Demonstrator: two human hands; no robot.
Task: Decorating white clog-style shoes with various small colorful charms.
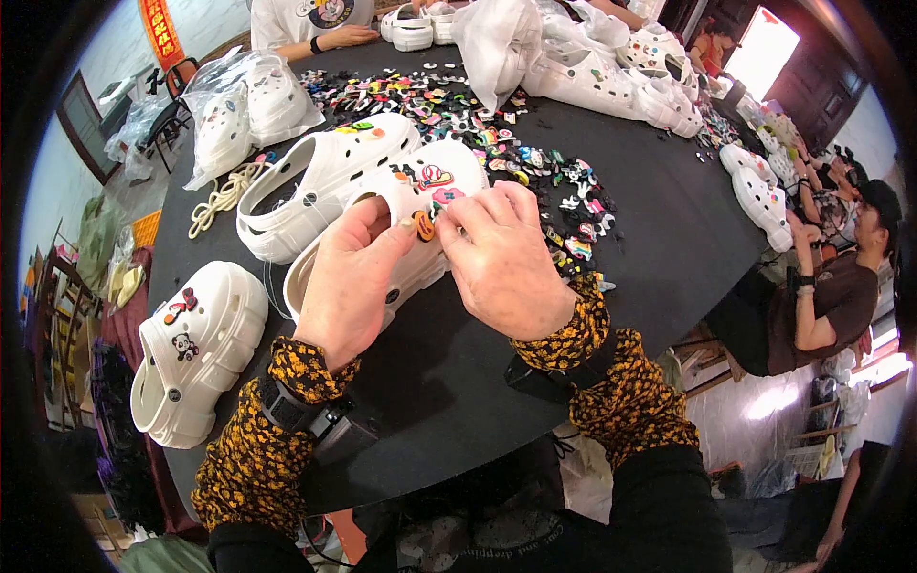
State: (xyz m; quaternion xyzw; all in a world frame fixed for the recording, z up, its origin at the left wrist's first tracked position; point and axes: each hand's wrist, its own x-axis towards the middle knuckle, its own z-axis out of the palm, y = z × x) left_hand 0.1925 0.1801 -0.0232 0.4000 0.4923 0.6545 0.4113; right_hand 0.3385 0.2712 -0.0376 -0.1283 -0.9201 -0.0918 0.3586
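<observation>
A white clog with several colourful shoe charms on its upper lies under both my hands. My left hand grips it at the foot opening, the thumb beside a round orange-brown charm. My right hand is closed at the clog's upper, its fingertips pinched together next to a pink charm. Whatever they hold, if anything, is hidden. Just beyond sits another white clog with fruit-coloured charms. At the left stands a white clog bearing a panda charm and a red one.
Loose charms spread in heaps across the dark table. Plastic-bagged white clogs and a beige cord bundle lie at the left. More bagged clogs are at the far side. Other people sit around, one at the right.
</observation>
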